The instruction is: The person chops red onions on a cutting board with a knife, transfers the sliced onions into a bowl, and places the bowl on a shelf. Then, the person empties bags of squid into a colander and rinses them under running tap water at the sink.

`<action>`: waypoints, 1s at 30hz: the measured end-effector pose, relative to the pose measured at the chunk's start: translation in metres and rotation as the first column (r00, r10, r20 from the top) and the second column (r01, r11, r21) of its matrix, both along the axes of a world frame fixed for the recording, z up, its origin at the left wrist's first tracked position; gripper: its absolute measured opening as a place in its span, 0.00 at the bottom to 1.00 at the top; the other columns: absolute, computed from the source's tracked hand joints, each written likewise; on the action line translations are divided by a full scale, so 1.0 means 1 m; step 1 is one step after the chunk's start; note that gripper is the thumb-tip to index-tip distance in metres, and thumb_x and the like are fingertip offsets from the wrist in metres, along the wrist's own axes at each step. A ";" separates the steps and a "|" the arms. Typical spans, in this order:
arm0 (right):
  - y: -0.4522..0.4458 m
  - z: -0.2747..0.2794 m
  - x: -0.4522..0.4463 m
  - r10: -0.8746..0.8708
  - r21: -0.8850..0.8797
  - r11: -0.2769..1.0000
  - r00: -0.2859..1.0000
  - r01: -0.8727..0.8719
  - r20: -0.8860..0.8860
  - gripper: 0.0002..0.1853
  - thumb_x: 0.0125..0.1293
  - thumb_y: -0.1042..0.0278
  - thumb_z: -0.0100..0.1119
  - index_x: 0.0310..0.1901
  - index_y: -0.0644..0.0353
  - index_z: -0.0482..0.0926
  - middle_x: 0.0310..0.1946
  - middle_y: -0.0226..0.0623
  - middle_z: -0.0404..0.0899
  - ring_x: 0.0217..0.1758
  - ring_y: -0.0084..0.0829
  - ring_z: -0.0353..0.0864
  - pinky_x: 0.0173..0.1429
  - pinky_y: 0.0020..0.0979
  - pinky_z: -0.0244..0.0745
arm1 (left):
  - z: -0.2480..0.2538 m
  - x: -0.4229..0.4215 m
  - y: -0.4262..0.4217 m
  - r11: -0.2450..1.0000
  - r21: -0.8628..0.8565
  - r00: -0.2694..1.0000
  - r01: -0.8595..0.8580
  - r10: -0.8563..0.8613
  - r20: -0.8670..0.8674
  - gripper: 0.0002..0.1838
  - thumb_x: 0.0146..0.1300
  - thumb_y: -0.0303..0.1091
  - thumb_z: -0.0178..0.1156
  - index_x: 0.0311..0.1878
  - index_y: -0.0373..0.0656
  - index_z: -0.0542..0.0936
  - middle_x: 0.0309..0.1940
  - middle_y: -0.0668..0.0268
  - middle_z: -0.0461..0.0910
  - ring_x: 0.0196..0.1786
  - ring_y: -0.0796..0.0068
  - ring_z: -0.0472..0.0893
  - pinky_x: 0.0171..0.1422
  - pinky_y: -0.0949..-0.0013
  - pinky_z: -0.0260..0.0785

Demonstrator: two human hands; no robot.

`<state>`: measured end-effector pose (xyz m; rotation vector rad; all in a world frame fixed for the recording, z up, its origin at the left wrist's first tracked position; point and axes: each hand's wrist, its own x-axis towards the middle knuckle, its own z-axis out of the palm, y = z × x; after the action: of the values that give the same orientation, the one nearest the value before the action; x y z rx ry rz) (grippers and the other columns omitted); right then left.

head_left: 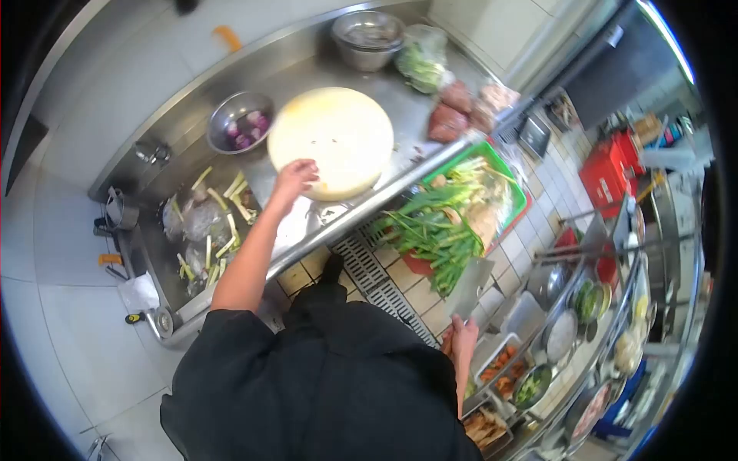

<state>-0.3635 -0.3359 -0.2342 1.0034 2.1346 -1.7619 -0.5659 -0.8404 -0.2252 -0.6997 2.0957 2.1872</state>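
Note:
My left hand [295,181] reaches over the near left edge of a thick round cutting board [338,134], its fingers slightly curled and apart with nothing held. Whether the fingertips press on the board, I cannot tell. A few dark scraps lie on the board's pale top. Low on the right, my right hand [461,338] grips the handle of a cleaver [470,286]. Its broad blade points up and away from me, in front of a green crate [513,180] heaped with leafy green onions [438,234].
A steel bowl of purple onions [242,123] stands left of the board. The sink [171,265] holds pale stalks and plastic bags. Stacked bowls [367,42], bagged greens [423,65] and bagged meat [450,119] line the back. Shelves of food containers [500,361] stand close on my right.

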 end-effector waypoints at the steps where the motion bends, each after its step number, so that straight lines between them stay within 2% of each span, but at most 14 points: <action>1: -0.026 0.008 -0.031 0.041 0.002 0.999 0.999 -0.041 -0.022 0.08 0.72 0.68 0.60 0.45 0.64 0.75 0.17 0.31 0.72 0.15 0.26 0.74 0.19 0.29 0.68 | -0.002 -0.007 -0.039 0.996 -0.018 0.996 -0.091 0.091 -0.022 0.20 0.71 0.39 0.64 0.62 0.41 0.79 0.50 0.63 0.86 0.50 0.70 0.85 0.53 0.66 0.75; 5: -0.123 0.038 -0.128 0.273 -0.082 0.957 0.959 -0.279 -0.075 0.09 0.72 0.67 0.61 0.43 0.64 0.76 0.20 0.31 0.74 0.18 0.25 0.75 0.24 0.28 0.73 | -0.026 -0.044 -0.173 0.895 -0.320 0.950 -0.312 0.291 -0.114 0.20 0.69 0.38 0.64 0.60 0.38 0.80 0.48 0.63 0.86 0.48 0.71 0.85 0.52 0.66 0.75; 11: -0.221 0.061 -0.205 0.543 0.049 0.840 0.839 -0.541 -0.045 0.09 0.72 0.67 0.61 0.44 0.66 0.78 0.21 0.31 0.75 0.19 0.24 0.76 0.26 0.29 0.73 | -0.079 -0.129 -0.242 0.728 -0.686 0.995 -0.001 0.069 0.071 0.32 0.64 0.39 0.68 0.70 0.37 0.74 0.55 0.49 0.84 0.57 0.55 0.84 0.64 0.62 0.73; 13: -0.240 0.059 -0.218 0.577 0.086 0.814 0.817 -0.574 -0.013 0.10 0.71 0.67 0.61 0.44 0.67 0.79 0.22 0.31 0.76 0.20 0.24 0.76 0.26 0.29 0.73 | -0.080 -0.143 -0.226 0.572 -0.807 0.987 0.148 -0.030 0.160 0.40 0.64 0.41 0.66 0.78 0.47 0.64 0.71 0.42 0.69 0.70 0.42 0.74 0.77 0.54 0.65; 15: -0.251 0.056 -0.225 0.604 0.086 0.791 0.795 -0.606 0.051 0.11 0.71 0.66 0.62 0.45 0.67 0.79 0.22 0.34 0.77 0.21 0.26 0.78 0.28 0.32 0.75 | -0.080 -0.156 -0.204 0.502 -0.811 0.914 0.301 0.092 0.396 0.39 0.67 0.40 0.61 0.80 0.53 0.58 0.75 0.43 0.64 0.69 0.38 0.75 0.75 0.48 0.66; 17: -0.247 0.035 -0.231 0.651 0.146 0.739 0.753 -0.658 0.101 0.12 0.70 0.65 0.63 0.46 0.67 0.79 0.23 0.36 0.78 0.21 0.27 0.79 0.29 0.33 0.76 | -0.097 -0.164 -0.217 0.507 -0.800 0.919 0.320 0.041 0.393 0.37 0.70 0.38 0.57 0.80 0.55 0.57 0.75 0.43 0.64 0.67 0.36 0.75 0.73 0.42 0.67; 19: -0.247 0.034 -0.235 0.661 0.159 0.722 0.740 -0.673 0.124 0.15 0.70 0.62 0.63 0.51 0.65 0.80 0.23 0.38 0.79 0.22 0.29 0.80 0.30 0.35 0.77 | -0.080 -0.164 -0.220 0.535 -0.757 0.902 0.376 -0.026 0.430 0.33 0.70 0.36 0.56 0.77 0.51 0.61 0.74 0.42 0.65 0.68 0.39 0.75 0.73 0.46 0.68; 21: -0.245 0.033 -0.240 0.676 0.199 0.705 0.730 -0.681 0.101 0.17 0.70 0.61 0.62 0.53 0.64 0.80 0.23 0.40 0.80 0.22 0.31 0.80 0.31 0.35 0.77 | -0.121 -0.167 -0.245 0.553 -0.788 0.960 0.272 -0.104 0.258 0.32 0.67 0.34 0.60 0.74 0.42 0.65 0.68 0.42 0.72 0.70 0.42 0.74 0.76 0.53 0.65; 22: -0.248 0.036 -0.242 0.696 0.232 0.680 0.712 -0.696 0.094 0.17 0.70 0.62 0.62 0.54 0.64 0.81 0.23 0.42 0.81 0.22 0.33 0.80 0.33 0.38 0.77 | -0.135 -0.168 -0.256 0.565 -0.787 0.968 0.248 -0.167 0.185 0.34 0.65 0.30 0.62 0.75 0.41 0.65 0.63 0.45 0.78 0.67 0.50 0.78 0.67 0.56 0.73; 24: -0.259 0.043 -0.252 0.770 0.211 0.613 0.635 -0.761 0.055 0.17 0.70 0.61 0.62 0.53 0.65 0.81 0.24 0.44 0.81 0.22 0.33 0.81 0.34 0.38 0.78 | -0.164 -0.163 -0.270 0.780 -0.622 0.997 0.071 -0.052 0.049 0.33 0.65 0.27 0.63 0.74 0.46 0.65 0.53 0.55 0.82 0.38 0.64 0.85 0.38 0.64 0.81; 25: -0.265 0.046 -0.260 0.805 0.204 0.575 0.593 -0.792 0.034 0.17 0.70 0.61 0.62 0.52 0.65 0.81 0.24 0.44 0.81 0.23 0.33 0.81 0.35 0.39 0.78 | -0.171 -0.156 -0.273 0.916 -0.399 0.999 -0.034 0.020 -0.038 0.32 0.67 0.28 0.63 0.73 0.53 0.65 0.54 0.61 0.80 0.37 0.63 0.84 0.37 0.66 0.81; 26: -0.275 0.050 -0.271 0.839 0.167 0.522 0.539 -0.836 0.075 0.17 0.69 0.61 0.62 0.51 0.67 0.81 0.27 0.48 0.82 0.27 0.38 0.83 0.38 0.41 0.79 | -0.139 -0.144 -0.265 0.966 -0.254 0.992 -0.041 0.070 0.104 0.31 0.70 0.31 0.63 0.73 0.59 0.64 0.59 0.65 0.76 0.48 0.64 0.82 0.38 0.66 0.82; 28: -0.290 0.044 -0.285 0.902 0.162 0.410 0.425 -0.897 0.070 0.18 0.68 0.59 0.60 0.49 0.69 0.81 0.31 0.54 0.84 0.34 0.47 0.85 0.44 0.45 0.79 | -0.100 -0.129 -0.254 0.967 0.080 0.964 -0.241 0.229 0.134 0.28 0.72 0.38 0.62 0.72 0.61 0.64 0.62 0.66 0.73 0.53 0.65 0.79 0.40 0.57 0.82; 30: -0.293 0.027 -0.301 0.941 0.222 0.327 0.338 -0.918 0.013 0.20 0.67 0.58 0.60 0.48 0.70 0.81 0.36 0.60 0.83 0.41 0.55 0.85 0.49 0.48 0.78 | -0.093 -0.122 -0.258 0.906 0.229 0.933 -0.356 0.359 0.030 0.27 0.74 0.38 0.61 0.71 0.62 0.64 0.62 0.67 0.73 0.48 0.68 0.81 0.36 0.64 0.83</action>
<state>-0.6647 -0.6290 -0.2077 -0.4230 2.1872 -0.9828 -0.6884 -1.0983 -0.3180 -1.1237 1.7861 2.5676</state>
